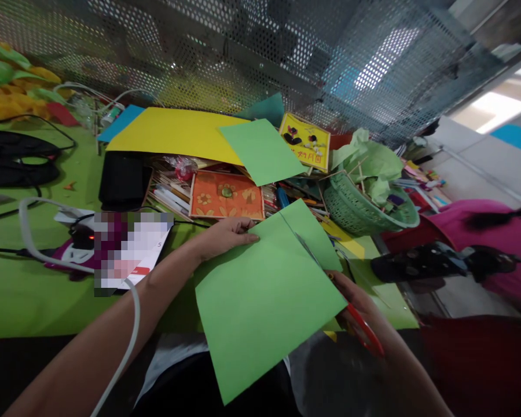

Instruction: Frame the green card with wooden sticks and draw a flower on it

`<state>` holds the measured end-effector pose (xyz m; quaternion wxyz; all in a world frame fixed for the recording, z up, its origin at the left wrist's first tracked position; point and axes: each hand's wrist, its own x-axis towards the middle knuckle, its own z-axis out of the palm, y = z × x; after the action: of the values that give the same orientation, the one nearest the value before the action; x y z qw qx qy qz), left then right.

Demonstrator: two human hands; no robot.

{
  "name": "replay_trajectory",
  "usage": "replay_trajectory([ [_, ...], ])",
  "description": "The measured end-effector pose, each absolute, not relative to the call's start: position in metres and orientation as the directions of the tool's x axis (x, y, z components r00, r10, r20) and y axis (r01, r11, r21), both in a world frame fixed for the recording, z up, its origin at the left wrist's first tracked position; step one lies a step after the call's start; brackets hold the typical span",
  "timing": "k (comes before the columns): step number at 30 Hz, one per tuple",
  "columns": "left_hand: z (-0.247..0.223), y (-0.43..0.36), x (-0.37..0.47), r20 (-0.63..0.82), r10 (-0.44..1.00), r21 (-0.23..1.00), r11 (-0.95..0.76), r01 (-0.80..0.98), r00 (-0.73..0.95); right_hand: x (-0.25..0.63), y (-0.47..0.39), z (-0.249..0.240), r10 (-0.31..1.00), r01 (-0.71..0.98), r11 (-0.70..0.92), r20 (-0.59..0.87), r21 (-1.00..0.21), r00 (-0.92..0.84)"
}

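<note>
A large sheet of light green paper [260, 307] is held above the front edge of the green-covered table. My left hand [228, 237] pinches its upper left edge, thumb on top. At the right, my right hand [351, 295] is closed around red-handled scissors [364, 330]. The scissor blades lie along a cut running from the sheet's right side toward its top, and part of them is hidden by the paper. Beyond the cut, a strip of the green paper stands to the upper right.
Behind are yellow card [178, 133], a green sheet [264, 150], an orange picture [228, 195] and a green basket [356, 202]. A phone [141, 252], power strip [73, 255] and white cable [134, 324] are at left. Another person's pink clothing [481, 231] shows at right.
</note>
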<state>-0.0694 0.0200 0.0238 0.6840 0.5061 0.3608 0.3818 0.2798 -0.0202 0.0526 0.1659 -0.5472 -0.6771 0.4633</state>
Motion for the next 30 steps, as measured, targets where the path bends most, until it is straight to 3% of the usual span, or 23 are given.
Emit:
replay_trajectory([
  [7,0.024,0.02,-0.07,-0.113,0.884,0.967,0.203,-0.155,0.454,0.284,-0.019,0.048,0.884,0.615,-0.13,-0.372,-0.778,-0.284],
  [14,0.022,0.019,-0.063,-0.105,0.873,0.971,0.194,-0.142,0.476,0.276,-0.019,0.059,0.906,0.59,0.08,-0.189,-0.803,-0.379],
  [24,0.022,0.019,-0.058,-0.06,0.856,0.964,0.184,-0.193,0.513,0.278,-0.007,0.048,0.906,0.591,0.187,-0.094,-0.785,-0.412],
  [30,0.021,0.019,-0.059,-0.061,0.854,0.961,0.19,-0.201,0.516,0.277,-0.01,0.045,0.936,0.623,0.127,-0.114,-0.772,-0.333],
])
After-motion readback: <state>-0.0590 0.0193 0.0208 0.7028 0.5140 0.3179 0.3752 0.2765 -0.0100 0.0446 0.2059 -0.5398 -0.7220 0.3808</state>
